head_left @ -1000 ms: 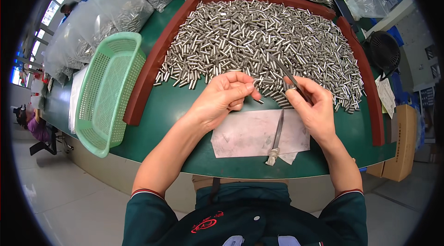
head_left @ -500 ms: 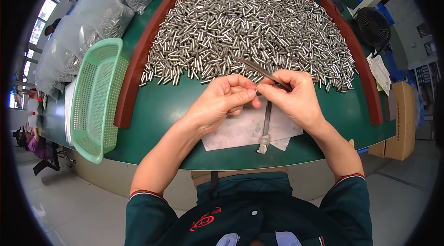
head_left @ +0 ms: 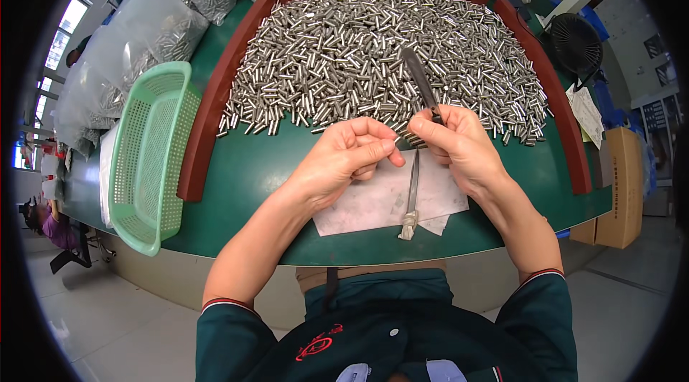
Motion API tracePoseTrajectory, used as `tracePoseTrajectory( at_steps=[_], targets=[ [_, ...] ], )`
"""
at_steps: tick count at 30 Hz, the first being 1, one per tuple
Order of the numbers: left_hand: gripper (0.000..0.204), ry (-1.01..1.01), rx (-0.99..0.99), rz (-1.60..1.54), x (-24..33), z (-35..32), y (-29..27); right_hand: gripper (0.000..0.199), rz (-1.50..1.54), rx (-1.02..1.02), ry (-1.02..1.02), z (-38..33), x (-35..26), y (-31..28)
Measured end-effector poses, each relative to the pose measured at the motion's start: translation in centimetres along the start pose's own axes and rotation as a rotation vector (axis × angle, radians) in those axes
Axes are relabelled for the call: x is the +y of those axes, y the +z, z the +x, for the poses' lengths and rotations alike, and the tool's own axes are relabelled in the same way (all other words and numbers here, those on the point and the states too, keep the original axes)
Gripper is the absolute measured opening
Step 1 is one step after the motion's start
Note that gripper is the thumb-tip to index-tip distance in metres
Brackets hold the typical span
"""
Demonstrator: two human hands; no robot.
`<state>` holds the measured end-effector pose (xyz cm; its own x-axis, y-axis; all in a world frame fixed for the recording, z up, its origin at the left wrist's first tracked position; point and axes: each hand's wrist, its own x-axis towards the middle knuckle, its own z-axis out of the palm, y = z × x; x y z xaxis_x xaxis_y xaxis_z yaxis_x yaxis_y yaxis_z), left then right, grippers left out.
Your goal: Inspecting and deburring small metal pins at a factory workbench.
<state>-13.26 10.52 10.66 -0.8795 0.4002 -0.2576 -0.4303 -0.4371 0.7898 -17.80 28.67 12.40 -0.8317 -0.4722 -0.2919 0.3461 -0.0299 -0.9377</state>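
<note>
My left hand [head_left: 353, 152] has its thumb and fingertips pinched together. A small metal pin [head_left: 397, 139] barely shows at the tips, mostly hidden by the fingers. Close beside it, my right hand [head_left: 463, 139] is closed around a dark, flat, blade-like tool [head_left: 419, 79], which points away from me over the pile; its grip end is inside the hand. Below and between the hands, a slim tapered metal tool [head_left: 413, 192] with a wrapped end lies on a stained whitish sheet [head_left: 362, 202]. Beyond both hands spreads a wide heap of short metal pins [head_left: 373, 52].
A dark red wooden frame [head_left: 226, 87] borders the heap on three sides of the green table [head_left: 251, 174]. At left stands a green plastic basket [head_left: 152, 159], with filled plastic bags [head_left: 136, 44] behind it. A black fan [head_left: 576, 44] and a cardboard box [head_left: 621, 188] are at right.
The dark tool has swung from pointing left across the fingertips to pointing away from me. My right hand has drawn slightly right from the left hand, which stays in place.
</note>
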Motion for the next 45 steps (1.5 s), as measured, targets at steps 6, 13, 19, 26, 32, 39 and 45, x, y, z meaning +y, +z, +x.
tracePoseTrajectory(
  at_steps=[6,13,19,26,32,39,45],
  targets=[
    [0.011,-0.010,-0.011,-0.030,0.1,0.0,-0.3,0.011,0.230,0.020,0.159,0.4,-0.2,-1.0],
    [0.008,-0.039,0.045,-0.067,0.3,0.0,-0.2,0.013,0.425,0.020,0.194,0.5,-0.1,-1.5],
    [0.008,-0.036,0.054,-0.085,0.3,0.0,-0.2,0.015,0.476,0.000,0.202,0.6,0.0,-1.6],
    [0.008,-0.037,0.077,-0.091,0.4,0.0,-0.2,0.018,0.520,-0.078,0.217,0.7,0.2,-1.7],
    [0.008,-0.039,0.088,-0.097,0.4,0.1,-0.2,0.019,0.513,-0.104,0.232,0.6,0.1,-1.6],
    [0.011,-0.027,0.020,-0.141,0.3,0.1,-0.5,0.012,0.232,-0.050,0.112,0.0,-0.2,-0.6],
    [0.011,-0.037,0.015,-0.167,0.1,0.2,-0.6,0.010,-0.086,0.095,-0.080,-0.2,0.2,0.3]
  ],
)
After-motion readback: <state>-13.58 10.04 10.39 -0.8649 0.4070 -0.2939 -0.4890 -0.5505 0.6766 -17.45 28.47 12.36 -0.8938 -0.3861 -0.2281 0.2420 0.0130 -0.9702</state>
